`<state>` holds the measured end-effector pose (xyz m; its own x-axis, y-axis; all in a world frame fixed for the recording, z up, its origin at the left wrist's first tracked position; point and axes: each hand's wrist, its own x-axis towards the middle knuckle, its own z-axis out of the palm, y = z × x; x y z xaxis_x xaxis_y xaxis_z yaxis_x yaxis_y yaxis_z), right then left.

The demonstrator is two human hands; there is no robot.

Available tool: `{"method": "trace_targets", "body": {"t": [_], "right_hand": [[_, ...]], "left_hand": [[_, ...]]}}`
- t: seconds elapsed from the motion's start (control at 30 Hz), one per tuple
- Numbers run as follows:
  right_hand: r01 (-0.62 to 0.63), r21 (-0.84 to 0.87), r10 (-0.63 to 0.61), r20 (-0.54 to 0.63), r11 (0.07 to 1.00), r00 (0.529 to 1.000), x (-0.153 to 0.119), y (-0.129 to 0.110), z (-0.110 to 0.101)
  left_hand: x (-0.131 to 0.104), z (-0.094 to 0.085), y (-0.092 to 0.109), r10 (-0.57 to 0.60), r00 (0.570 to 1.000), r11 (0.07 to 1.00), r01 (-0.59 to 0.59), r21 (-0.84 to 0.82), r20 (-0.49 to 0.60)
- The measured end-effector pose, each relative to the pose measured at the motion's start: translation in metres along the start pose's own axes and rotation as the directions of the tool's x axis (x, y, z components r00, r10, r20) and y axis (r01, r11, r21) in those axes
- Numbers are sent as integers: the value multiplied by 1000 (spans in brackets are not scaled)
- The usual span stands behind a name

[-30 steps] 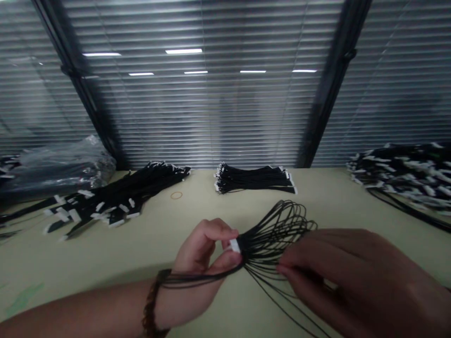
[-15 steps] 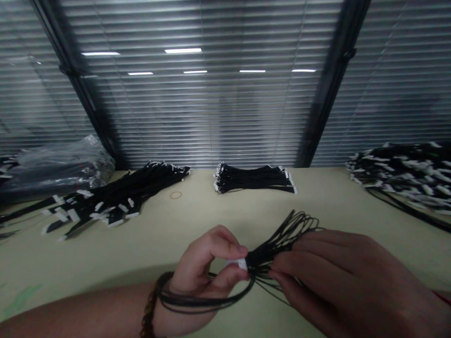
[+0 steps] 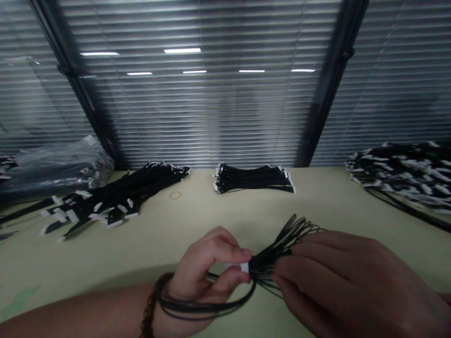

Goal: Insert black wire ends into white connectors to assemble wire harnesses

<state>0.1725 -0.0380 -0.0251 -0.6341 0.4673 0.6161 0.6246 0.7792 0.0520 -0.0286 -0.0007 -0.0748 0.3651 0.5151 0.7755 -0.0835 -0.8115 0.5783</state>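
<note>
Near the front of the table, my left hand (image 3: 214, 270) pinches a white connector (image 3: 244, 267) between thumb and forefinger. From that connector a bundle of thin black wires (image 3: 271, 256) fans out to the right. Several black wires also loop back from it around my left wrist, beside a beaded bracelet (image 3: 148, 310). My right hand (image 3: 338, 277) is closed over the right part of the bundle, its fingertips bent in among the wires. The far wire ends are hidden behind the right hand.
A neat stack of black cables with white connectors (image 3: 253, 178) lies at the table's back middle. A looser cable pile (image 3: 141, 188), a rubber band (image 3: 175, 195) and clear plastic bags (image 3: 63, 164) are left. Another cable heap (image 3: 405, 171) lies right. Window blinds (image 3: 211, 103) stand behind.
The connector and the left fingertips have shifted slightly right and down. The wire fan has narrowed a little near the right fingers. Both hands keep their hold.
</note>
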Motion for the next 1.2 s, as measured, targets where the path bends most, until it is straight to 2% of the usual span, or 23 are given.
{"method": "trace_targets", "body": {"t": [0.27, 0.33, 0.43, 0.53, 0.73, 1.03, 1.2], "right_hand": [[19, -32, -19, -13, 999, 1000, 3, -1, 4], [-2, 4, 2, -18, 1000, 1000, 5, -3, 4], [-66, 44, 67, -31, 997, 997, 8, -4, 4], [-86, 37, 87, -25, 996, 996, 8, -4, 6], [-79, 25, 79, 9, 997, 997, 11, -4, 9], [-76, 52, 75, 14, 996, 997, 8, -3, 4], [-63, 81, 61, 28, 995, 998, 6, -2, 3]], "left_hand": [[-5, 0, 0, -63, 997, 998, 63, -3, 39], [-5, 1, 2, -157, 987, 986, 158, -61, 20], [-3, 1, 7, -358, 934, 910, 348, -226, -2], [1, 0, 10, -441, 896, 843, 432, -319, 49], [0, 0, 4, -419, 908, 847, 396, -355, 15], [3, 1, 5, -280, 955, 898, 297, -324, 101], [5, 1, 4, -230, 964, 906, 263, -331, 134]]}}
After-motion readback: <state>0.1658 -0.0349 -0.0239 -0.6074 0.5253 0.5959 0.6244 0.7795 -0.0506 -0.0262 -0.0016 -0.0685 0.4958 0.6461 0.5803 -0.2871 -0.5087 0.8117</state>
